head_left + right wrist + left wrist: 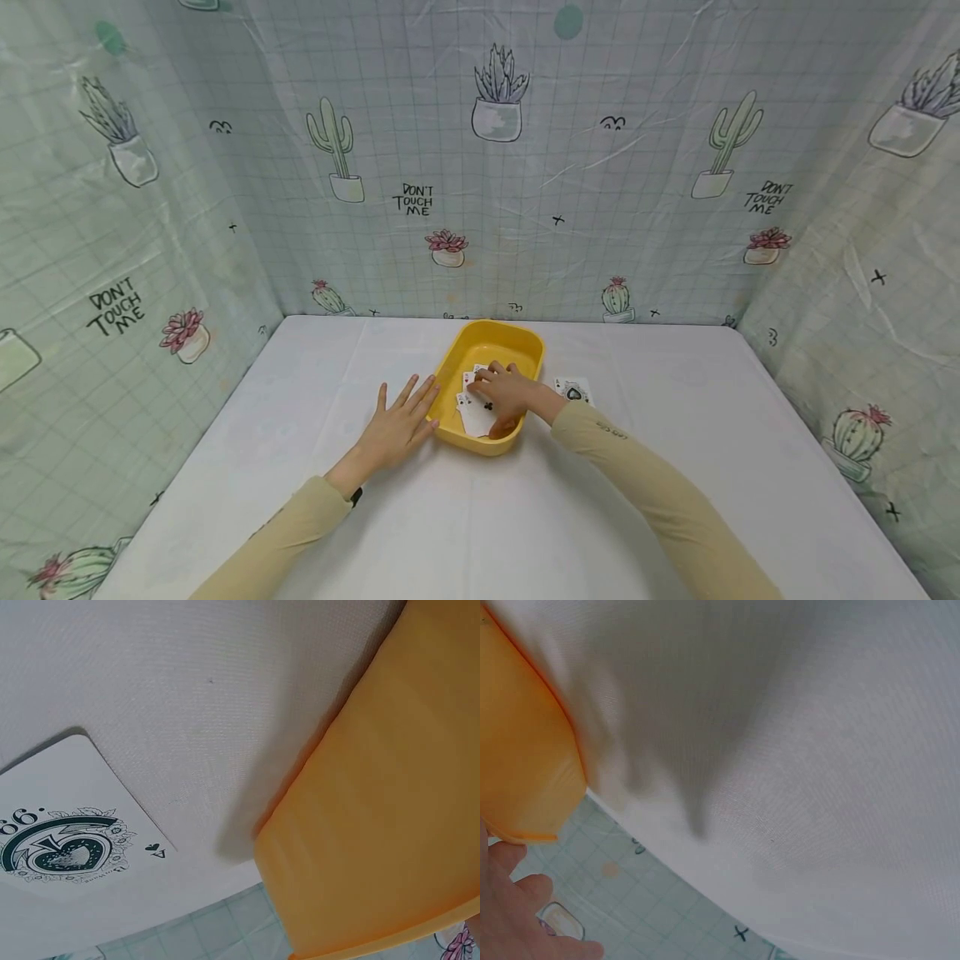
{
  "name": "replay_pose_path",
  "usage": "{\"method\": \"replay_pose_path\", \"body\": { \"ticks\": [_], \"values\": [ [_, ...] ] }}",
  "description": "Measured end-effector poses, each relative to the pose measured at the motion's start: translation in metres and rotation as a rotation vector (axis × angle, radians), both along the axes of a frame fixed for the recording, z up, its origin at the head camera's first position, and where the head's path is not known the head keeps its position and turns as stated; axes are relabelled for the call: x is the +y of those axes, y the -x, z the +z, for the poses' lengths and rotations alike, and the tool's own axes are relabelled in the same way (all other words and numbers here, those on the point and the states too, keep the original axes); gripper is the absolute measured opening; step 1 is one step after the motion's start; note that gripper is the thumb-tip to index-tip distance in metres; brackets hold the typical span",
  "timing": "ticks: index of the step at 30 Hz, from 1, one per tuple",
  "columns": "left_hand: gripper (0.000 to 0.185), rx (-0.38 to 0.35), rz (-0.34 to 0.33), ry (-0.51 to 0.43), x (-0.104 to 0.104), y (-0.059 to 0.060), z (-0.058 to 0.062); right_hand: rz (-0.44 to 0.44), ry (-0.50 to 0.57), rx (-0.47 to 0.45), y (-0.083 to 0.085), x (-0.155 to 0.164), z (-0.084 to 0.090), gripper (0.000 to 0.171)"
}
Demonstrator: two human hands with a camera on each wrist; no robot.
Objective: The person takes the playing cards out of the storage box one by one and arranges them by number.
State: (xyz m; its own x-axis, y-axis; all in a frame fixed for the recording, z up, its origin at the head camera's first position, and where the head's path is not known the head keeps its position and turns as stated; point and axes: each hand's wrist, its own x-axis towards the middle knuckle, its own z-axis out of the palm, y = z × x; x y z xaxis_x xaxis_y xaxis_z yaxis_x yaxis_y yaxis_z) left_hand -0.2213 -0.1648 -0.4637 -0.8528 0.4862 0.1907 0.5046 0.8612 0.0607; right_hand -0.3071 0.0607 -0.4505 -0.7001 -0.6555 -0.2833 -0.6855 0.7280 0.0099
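Head view: right hand (pixel 504 398) curled over cards (pixel 474 410) in glossy rounded yellow tray (pixel 525 342); left hand (pixel 397 427) flat, fingers spread.

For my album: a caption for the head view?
Right hand on cards in yellow tray; left hand beside it.

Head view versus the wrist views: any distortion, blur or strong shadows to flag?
Head view: wide-angle bending of the curtain walls, even soft light, sharp on the yellow tray and both hands. Left wrist view: soft, with a grey shadow across the white table. Right wrist view: close and slightly soft, but the ace of spades reads clearly.
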Motion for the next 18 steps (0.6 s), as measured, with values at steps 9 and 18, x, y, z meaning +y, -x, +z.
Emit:
{"method": "replay_pose_path", "body": {
  "ticks": [9,18],
  "values": [
    [0.058,-0.003,0.0,0.005,0.0,0.002,0.002,-0.006,0.019,0.032,0.0,0.001,0.0,0.091],
    [0.058,-0.01,0.006,0.006,0.0,0.002,0.005,0.006,0.072,0.04,-0.003,0.001,0.011,0.09]
  ]
}}
